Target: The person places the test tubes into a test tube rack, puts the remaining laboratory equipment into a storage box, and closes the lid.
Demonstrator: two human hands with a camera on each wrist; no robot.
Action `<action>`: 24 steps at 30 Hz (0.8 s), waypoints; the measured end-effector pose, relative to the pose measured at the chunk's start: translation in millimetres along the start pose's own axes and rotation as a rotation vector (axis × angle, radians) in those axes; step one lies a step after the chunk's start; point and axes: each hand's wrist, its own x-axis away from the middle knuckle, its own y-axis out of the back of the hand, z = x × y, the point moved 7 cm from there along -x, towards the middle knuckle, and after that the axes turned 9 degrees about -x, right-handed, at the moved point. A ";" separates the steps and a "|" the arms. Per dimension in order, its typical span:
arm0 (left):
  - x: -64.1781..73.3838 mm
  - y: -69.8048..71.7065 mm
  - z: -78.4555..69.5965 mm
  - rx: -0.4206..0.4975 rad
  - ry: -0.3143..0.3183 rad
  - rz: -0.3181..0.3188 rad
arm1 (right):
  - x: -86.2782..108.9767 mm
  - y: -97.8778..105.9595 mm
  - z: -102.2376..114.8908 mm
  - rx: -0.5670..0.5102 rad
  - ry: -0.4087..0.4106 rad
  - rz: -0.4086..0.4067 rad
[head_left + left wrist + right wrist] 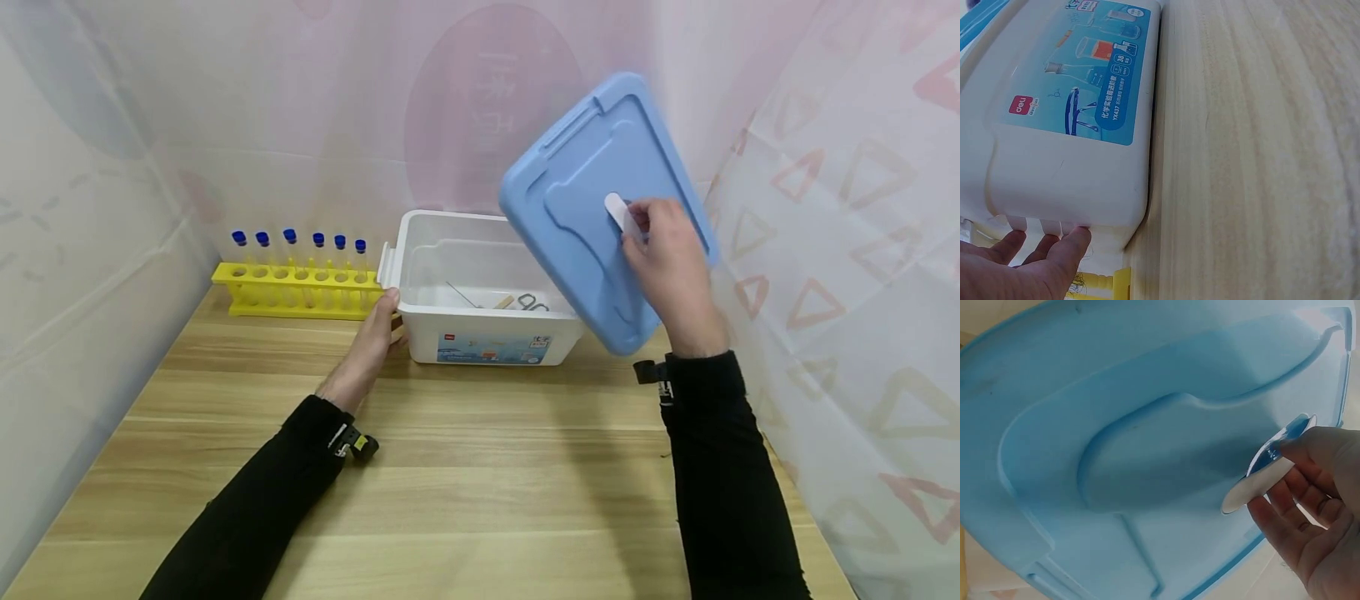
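Observation:
A white plastic storage box (491, 333) with a blue label (1085, 69) stands on the table, its top uncovered. Against its left end rests my left hand (372, 333), thumb up by the rim corner; the left wrist view shows fingertips touching the end wall. Up over the box's right side, my right hand (670, 271) holds a light blue lid (585, 183), tilted and apart from the box. Thumb and fingers pinch the lid's white oval handle (1257, 487). Inside the box lie metal scissors (528, 302), a thin rod (463, 294) and a small tan piece (505, 302).
Left of the box stands a yellow rack (300, 287) with several blue-capped test tubes (289, 237) in it, close to the left hand. The wooden table (480, 483) has patterned curtains (300, 108) at the back and both sides.

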 end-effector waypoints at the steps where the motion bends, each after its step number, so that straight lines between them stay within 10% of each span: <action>1: 0.0 0.1 0.4 -0.002 0.006 0.000 | -0.9 -2.4 3.3 0.006 0.022 0.005; 24: -1.4 -2.0 -0.4 0.001 0.004 0.003 | -8.9 -65.5 77.9 0.229 0.358 0.268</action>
